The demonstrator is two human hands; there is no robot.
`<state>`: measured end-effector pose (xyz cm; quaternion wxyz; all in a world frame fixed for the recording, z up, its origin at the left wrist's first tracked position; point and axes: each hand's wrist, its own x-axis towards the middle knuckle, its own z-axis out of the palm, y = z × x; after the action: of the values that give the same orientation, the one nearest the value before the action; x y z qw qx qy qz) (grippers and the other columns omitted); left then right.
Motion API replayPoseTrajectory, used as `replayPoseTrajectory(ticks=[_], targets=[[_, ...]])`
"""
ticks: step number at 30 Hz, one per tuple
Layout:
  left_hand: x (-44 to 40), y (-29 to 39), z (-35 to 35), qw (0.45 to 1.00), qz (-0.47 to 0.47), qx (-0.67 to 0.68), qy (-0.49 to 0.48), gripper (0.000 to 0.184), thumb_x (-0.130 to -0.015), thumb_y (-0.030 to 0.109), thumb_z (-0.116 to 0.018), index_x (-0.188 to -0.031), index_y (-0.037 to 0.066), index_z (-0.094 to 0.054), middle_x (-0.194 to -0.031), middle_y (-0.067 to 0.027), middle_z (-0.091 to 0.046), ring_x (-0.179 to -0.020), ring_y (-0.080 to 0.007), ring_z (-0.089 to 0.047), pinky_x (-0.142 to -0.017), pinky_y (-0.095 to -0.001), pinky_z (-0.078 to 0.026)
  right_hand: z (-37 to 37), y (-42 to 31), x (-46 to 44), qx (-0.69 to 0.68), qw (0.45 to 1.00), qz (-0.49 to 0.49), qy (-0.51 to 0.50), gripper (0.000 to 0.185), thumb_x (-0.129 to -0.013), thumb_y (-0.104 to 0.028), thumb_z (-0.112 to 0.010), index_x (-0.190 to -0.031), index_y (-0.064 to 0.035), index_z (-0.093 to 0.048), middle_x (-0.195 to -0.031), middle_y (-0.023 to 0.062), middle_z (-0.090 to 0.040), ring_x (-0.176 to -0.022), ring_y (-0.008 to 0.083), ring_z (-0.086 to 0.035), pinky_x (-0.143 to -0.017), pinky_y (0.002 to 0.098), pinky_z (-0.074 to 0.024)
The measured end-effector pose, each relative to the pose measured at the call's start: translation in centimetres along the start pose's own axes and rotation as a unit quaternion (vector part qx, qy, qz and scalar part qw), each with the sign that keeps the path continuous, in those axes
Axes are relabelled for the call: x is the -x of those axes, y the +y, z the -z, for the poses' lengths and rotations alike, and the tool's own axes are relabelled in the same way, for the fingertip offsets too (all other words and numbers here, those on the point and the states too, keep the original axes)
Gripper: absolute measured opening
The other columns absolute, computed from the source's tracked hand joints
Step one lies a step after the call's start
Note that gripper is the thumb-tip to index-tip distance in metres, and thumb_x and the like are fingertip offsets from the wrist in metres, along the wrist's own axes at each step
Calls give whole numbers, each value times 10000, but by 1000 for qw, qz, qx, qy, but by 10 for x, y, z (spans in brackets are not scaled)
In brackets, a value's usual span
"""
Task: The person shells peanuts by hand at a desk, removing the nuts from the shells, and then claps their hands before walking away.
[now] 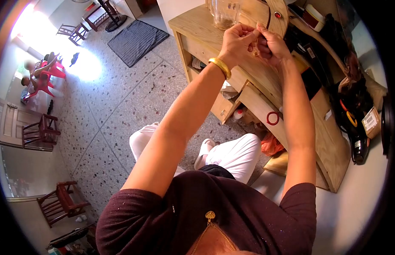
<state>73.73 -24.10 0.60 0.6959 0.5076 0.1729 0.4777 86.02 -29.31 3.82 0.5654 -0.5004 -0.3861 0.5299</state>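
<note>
Above the wooden dresser top (197,23), my left hand (239,42) and my right hand (273,46) meet, their fingertips pinched together. Something small and golden (255,52) dangles between them, too small to name. A gold bangle (220,68) circles my left wrist. Just beyond my left hand stands a clear glass jar (225,13) with a little brownish stuff at its bottom. Near my right fingers, a curved wooden frame (282,26) carries a small red round piece (277,15).
Below my forearms a drawer (259,106) is pulled out, with a dark red ring (273,118) by it. Bottles, cables and a small box (370,122) crowd the right side. Behind left are a striped mat (138,42), wooden chairs (63,203) and people on red chairs (44,85).
</note>
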Motion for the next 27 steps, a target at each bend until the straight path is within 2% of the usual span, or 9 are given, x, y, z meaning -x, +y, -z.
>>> replayPoseTrajectory(ticks=[7, 11, 14, 20, 23, 26, 27], targets=[[0, 4, 2, 994, 65, 91, -14, 133, -842, 143, -596, -862, 12, -582, -769, -40, -589, -668, -112, -575, -646, -230, -517, 2, -4, 1, 9, 1000, 9, -15, 309, -866, -372, -542, -669, -138, -498, -519, -79, -370, -389, 24, -274, -355, 196, -176], [-8, 8, 10, 976, 138, 165, -42, 113, -859, 106, -557, -884, -4, -573, -835, -68, -592, -727, -144, -589, -677, -241, -527, 1, -1, 0, 50, 997, 51, -21, 278, -877, -330, -538, -703, -113, -533, -523, -75, -402, -382, 16, -282, -339, 194, -188], [-13, 10, 13, 976, 146, 153, -42, 87, -849, 66, -554, -853, -21, -553, -811, -87, -590, -711, -156, -598, -672, -243, -537, 0, -2, 0, 36, 998, 45, -11, 281, -875, -327, -542, -700, -108, -531, -514, -74, -393, -376, 16, -279, -330, 194, -205], [-8, 14, 14, 978, 144, 137, -71, 133, -861, 60, -530, -927, -53, -556, -878, -99, -588, -777, -156, -601, -714, -224, -533, 2, -5, 3, -14, 998, 28, -52, 321, -862, -367, -553, -658, -129, -486, -498, -74, -373, -370, 21, -271, -325, 198, -223], [-1, 22, 9, 976, 143, 143, -81, 137, -852, 64, -551, -937, -44, -557, -881, -94, -588, -782, -152, -604, -715, -221, -531, 0, -4, 3, 13, 1000, 25, -14, 331, -863, -374, -549, -649, -134, -472, -497, -77, -353, -372, 27, -267, -333, 203, -241], [3, 23, 4, 991, 108, 65, -54, 151, -835, 75, -586, -940, -31, -564, -876, -85, -593, -754, -145, -607, -697, -222, -534, -5, -5, 7, 14, 1000, 27, -1, 310, -888, -358, -505, -674, -135, -492, -491, -87, -325, -367, 17, -230, -324, 179, -148], [5, 23, 1, 993, 96, 47, -46, 155, -827, 80, -599, -934, -28, -568, -869, -82, -597, -743, -140, -608, -691, -223, -535, -5, -5, 7, 7, 1000, 20, 0, 315, -887, -363, -504, -669, -137, -490, -487, -88, -320, -365, 18, -223, -324, 179, -148]])
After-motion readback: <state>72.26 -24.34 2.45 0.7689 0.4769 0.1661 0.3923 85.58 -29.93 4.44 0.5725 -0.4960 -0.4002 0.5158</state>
